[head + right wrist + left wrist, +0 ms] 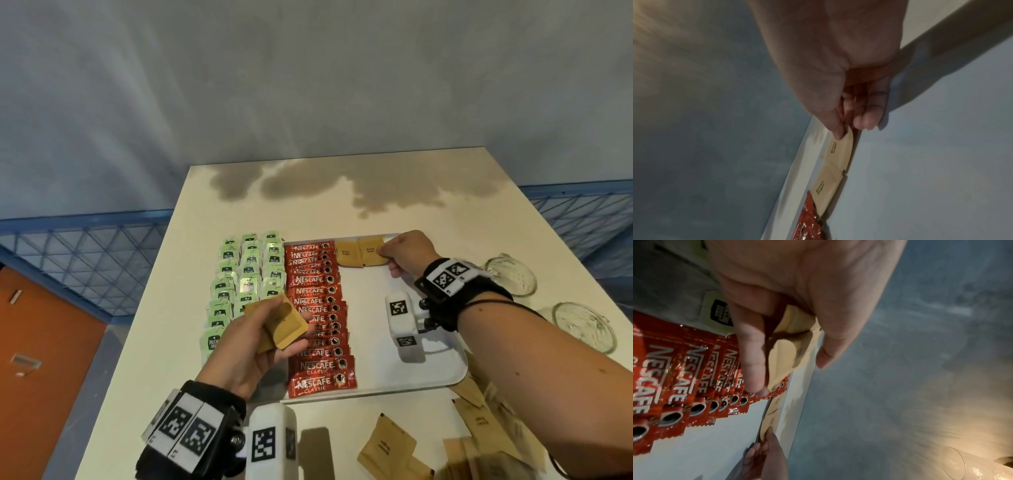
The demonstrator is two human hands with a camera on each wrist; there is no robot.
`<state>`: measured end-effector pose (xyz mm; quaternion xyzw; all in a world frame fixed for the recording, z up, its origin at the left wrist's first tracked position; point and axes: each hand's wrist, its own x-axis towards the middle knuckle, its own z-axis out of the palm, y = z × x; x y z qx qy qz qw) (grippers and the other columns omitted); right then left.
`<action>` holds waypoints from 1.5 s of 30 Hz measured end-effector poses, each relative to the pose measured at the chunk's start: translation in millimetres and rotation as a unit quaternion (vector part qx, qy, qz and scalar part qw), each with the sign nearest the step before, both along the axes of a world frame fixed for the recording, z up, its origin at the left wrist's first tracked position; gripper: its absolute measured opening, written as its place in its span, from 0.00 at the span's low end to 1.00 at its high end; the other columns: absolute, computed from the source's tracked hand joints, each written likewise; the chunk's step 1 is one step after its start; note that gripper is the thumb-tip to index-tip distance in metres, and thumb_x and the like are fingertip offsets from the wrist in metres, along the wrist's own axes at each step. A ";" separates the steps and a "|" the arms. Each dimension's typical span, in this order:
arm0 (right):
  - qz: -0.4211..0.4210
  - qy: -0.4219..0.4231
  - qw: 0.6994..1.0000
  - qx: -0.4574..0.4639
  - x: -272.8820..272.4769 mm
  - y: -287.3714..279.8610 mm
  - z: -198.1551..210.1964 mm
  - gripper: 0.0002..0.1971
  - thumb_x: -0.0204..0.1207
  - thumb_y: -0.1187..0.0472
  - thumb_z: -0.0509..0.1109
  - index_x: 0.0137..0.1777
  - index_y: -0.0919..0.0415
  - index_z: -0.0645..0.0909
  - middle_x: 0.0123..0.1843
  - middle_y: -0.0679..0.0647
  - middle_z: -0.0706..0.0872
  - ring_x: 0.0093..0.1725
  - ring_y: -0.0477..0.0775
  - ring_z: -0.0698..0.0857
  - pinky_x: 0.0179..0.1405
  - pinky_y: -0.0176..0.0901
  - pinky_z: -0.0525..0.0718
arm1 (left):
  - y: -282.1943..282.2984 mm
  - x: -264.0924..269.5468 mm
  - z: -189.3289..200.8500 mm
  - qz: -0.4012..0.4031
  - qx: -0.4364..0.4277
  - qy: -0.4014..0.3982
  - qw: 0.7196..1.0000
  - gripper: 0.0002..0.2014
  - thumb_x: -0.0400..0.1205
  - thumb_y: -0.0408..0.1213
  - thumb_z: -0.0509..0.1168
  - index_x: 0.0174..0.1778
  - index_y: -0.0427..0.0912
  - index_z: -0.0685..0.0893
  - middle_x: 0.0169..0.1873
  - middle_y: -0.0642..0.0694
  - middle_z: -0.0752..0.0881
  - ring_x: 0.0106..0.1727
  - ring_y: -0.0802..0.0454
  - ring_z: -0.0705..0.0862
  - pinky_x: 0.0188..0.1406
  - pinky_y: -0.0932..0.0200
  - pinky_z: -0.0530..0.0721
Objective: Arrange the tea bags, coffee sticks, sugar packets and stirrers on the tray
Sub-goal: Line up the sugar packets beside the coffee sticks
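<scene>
Your right hand (407, 255) is at the tray's (428, 373) one o'clock corner, thumb and fingers (869, 120) pinching the right edge of a brown sugar packet (372, 252) that lies flat beside another packet (347, 254) along the far rim. Your left hand (253, 339) hovers at eight o'clock, its fingers (751, 353) curled round a small stack of sugar packets (282, 323). Red coffee sticks (318, 318) run down the tray's left side; green tea bags (239, 284) sit on the desk (342, 192) just left of them. Loose sugar packets (387, 445) lie at five o'clock, two glasses (582, 325) at three.
</scene>
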<state>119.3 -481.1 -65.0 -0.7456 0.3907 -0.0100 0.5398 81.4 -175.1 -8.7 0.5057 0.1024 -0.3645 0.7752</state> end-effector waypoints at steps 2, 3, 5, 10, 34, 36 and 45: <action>0.001 -0.004 1.000 -0.003 0.4 0.5 -0.8 0.08 0.72 0.67 0.77 0.38 0.66 0.80 0.28 0.62 0.81 0.25 0.59 0.78 0.34 0.50 0.82 | 1.3 0.7 -0.4 0.005 -0.017 0.019 1.000 0.18 0.85 0.44 0.61 0.65 0.36 0.78 0.54 0.29 0.89 0.52 0.34 0.90 0.40 0.50 0.92; 0.004 -0.005 1.000 -0.005 0.6 0.5 -0.9 0.08 0.71 0.67 0.77 0.37 0.65 0.80 0.28 0.63 0.81 0.25 0.59 0.79 0.35 0.50 0.82 | 2.0 1.0 -0.5 0.006 -0.027 0.028 0.999 0.19 0.86 0.45 0.60 0.66 0.36 0.78 0.54 0.29 0.89 0.52 0.34 0.90 0.42 0.49 0.91; 0.006 -0.005 1.000 -0.007 0.4 0.9 -0.3 0.11 0.71 0.68 0.78 0.33 0.64 0.78 0.27 0.63 0.81 0.25 0.60 0.79 0.35 0.51 0.82 | 4.3 1.3 -0.1 0.005 -0.046 0.045 0.998 0.20 0.86 0.46 0.58 0.69 0.36 0.77 0.56 0.28 0.88 0.55 0.32 0.89 0.47 0.46 0.89; -0.006 -0.021 0.999 -0.036 -11.3 6.9 6.5 0.13 0.68 0.64 0.79 0.33 0.60 0.76 0.30 0.63 0.80 0.24 0.60 0.79 0.33 0.57 0.83 | 7.6 -0.4 6.4 -0.010 -0.086 0.060 0.994 0.20 0.84 0.28 0.54 0.73 0.35 0.72 0.60 0.26 0.86 0.64 0.29 0.84 0.50 0.46 0.89; 0.434 -0.025 0.868 -0.239 -115.6 107.4 101.6 0.09 0.66 0.57 0.83 0.34 0.57 0.85 0.30 0.44 0.85 0.32 0.43 0.81 0.36 0.44 0.79 | 1.2 -37.5 14.7 -0.057 0.418 -0.507 0.752 0.10 0.82 0.32 0.68 0.58 0.45 0.87 0.51 0.51 0.86 0.50 0.56 0.81 0.50 0.62 0.77; 0.465 -0.017 0.836 -0.291 -117.3 111.7 110.1 0.09 0.67 0.56 0.82 0.33 0.54 0.84 0.29 0.42 0.84 0.32 0.44 0.81 0.38 0.49 0.82 | -3.0 -42.6 24.4 -0.109 0.401 -0.555 0.721 0.11 0.80 0.40 0.72 0.59 0.49 0.88 0.50 0.54 0.82 0.51 0.57 0.80 0.52 0.62 0.76; 0.498 -0.048 0.824 -0.267 -118.9 113.6 126.0 0.03 0.69 0.59 0.81 0.38 0.55 0.90 0.35 0.45 0.90 0.37 0.42 0.87 0.45 0.49 0.88 | -9.9 -60.2 35.6 -0.220 0.461 -0.537 0.672 0.09 0.77 0.52 0.71 0.49 0.53 0.91 0.40 0.55 0.88 0.42 0.54 0.84 0.38 0.59 0.80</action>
